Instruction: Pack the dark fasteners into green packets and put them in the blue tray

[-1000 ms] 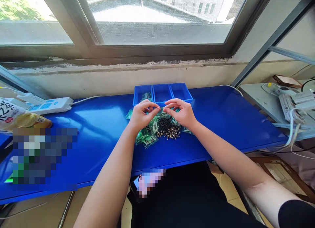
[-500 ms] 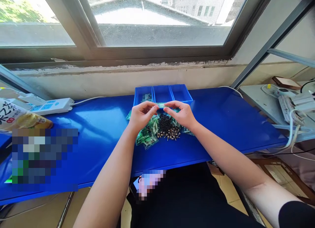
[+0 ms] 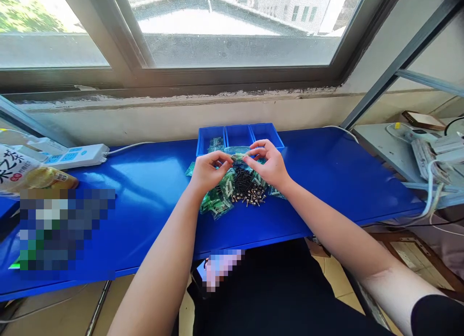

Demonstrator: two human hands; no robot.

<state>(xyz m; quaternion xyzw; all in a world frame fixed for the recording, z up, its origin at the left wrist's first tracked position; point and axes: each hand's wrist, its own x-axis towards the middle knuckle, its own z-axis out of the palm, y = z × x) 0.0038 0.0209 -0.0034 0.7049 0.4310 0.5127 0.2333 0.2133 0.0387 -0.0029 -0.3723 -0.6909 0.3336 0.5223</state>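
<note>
Now your left hand (image 3: pixel 212 170) and right hand (image 3: pixel 268 166) are pinching a bag (image 3: pixel 239 155). The tray's left section (image 3: pixel 207 134) is holding packets (image 3: pixel 216 143).

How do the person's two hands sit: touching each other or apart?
Apart. The head view shows a gap between the fingertips of the left hand and right hand, with a clear packet visible there.

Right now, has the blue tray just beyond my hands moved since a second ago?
No. The blue tray sits in the same place below the window frame, with no visible slide left, right, nearer or farther.
</note>
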